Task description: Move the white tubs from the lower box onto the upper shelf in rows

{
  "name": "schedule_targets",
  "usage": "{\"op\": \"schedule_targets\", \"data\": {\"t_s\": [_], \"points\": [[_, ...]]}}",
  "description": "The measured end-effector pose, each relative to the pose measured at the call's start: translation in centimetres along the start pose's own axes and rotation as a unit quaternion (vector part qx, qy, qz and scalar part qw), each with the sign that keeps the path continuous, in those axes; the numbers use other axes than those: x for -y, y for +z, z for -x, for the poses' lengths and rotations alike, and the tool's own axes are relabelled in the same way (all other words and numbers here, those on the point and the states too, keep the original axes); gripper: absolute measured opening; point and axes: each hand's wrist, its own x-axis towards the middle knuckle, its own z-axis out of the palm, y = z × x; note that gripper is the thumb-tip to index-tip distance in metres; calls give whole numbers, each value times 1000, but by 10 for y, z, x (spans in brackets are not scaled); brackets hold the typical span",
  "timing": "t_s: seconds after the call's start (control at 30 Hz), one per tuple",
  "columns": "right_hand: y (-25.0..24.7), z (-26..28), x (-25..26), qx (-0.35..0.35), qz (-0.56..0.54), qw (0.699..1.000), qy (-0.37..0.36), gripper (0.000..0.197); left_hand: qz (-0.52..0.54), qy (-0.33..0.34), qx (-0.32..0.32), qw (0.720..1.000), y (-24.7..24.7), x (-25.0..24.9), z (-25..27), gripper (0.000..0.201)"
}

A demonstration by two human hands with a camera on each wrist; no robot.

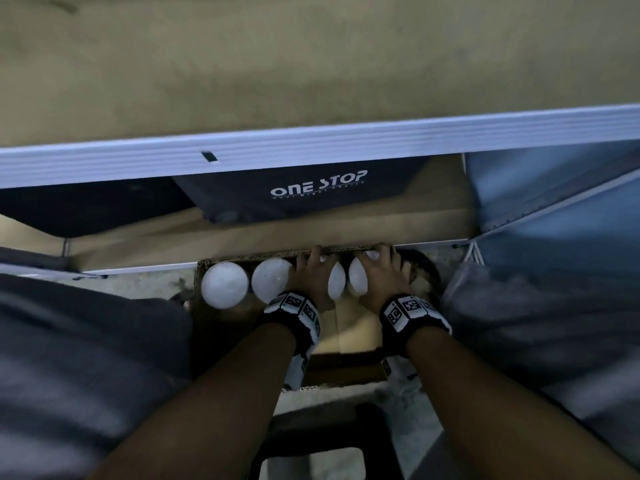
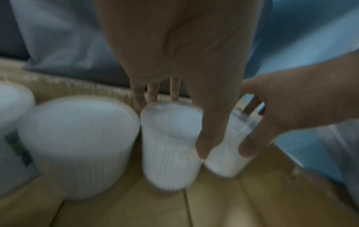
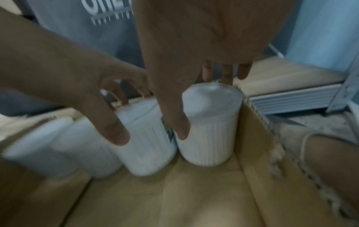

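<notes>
Several white ribbed tubs stand in a row along the far wall of the cardboard box (image 1: 242,262) on the floor. My left hand (image 1: 311,278) grips the third tub (image 2: 169,147) from above, thumb in front and fingers behind. My right hand (image 1: 381,275) grips the tub (image 3: 209,130) at the right end the same way, next to the box's right wall. Two more tubs (image 1: 225,284) (image 1: 272,280) stand untouched at the left. The upper shelf (image 1: 311,64), a brown board with a white front rail (image 1: 311,143), lies above with no tubs in view.
A dark case printed ONE STOP (image 1: 311,192) sits on the lower shelf behind the box. A white shelf post (image 1: 474,254) stands at the right. My grey-trousered knees (image 1: 86,358) (image 1: 554,323) flank the box. The near part of the box floor (image 3: 194,192) is bare.
</notes>
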Motion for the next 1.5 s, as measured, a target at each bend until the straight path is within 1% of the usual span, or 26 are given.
{"op": "schedule_targets", "data": {"t_s": [0.1, 0.23, 0.3, 0.4, 0.53, 0.67, 0.83, 0.97, 1.13, 1.3, 1.4, 1.5], "points": [[-19, 15, 1, -5, -7, 1000, 2, 86, 12, -3, 7, 1000, -21, 0, 14, 97], [-53, 40, 6, -24, -21, 999, -16, 80, 48, 19, -7, 999, -59, 1, 40, 97], [-71, 55, 10, -38, -27, 999, -21, 80, 60, 21, -33, 997, -79, 2, 58, 96], [-102, 81, 16, -73, -30, 997, -25, 79, 50, 30, -73, 996, -107, 2, 89, 91], [-147, 121, 22, -94, -51, 993, -43, 85, 42, 42, -112, 992, -139, -1, 136, 88], [-188, 163, 31, -124, -72, 987, -65, 83, 32, 53, -155, 986, -175, -3, 187, 88], [-235, 216, 39, -174, -103, 975, -97, 85, 29, 80, -208, 974, -218, -4, 246, 89], [-269, 246, 45, -229, -128, 957, -124, 77, 45, 99, -265, 958, -247, -9, 281, 86], [-305, 250, 55, -293, -180, 927, -149, 74, 57, 98, -328, 938, -285, -6, 303, 82], [-326, 226, 70, -334, -215, 901, -177, 69, 92, 83, -361, 924, -311, 7, 299, 75], [-333, 207, 79, -332, -210, 903, -175, 67, 115, 70, -367, 920, -319, 16, 286, 72], [-334, 188, 85, -313, -205, 912, -168, 65, 123, 56, -365, 921, -322, 22, 267, 70]]}}
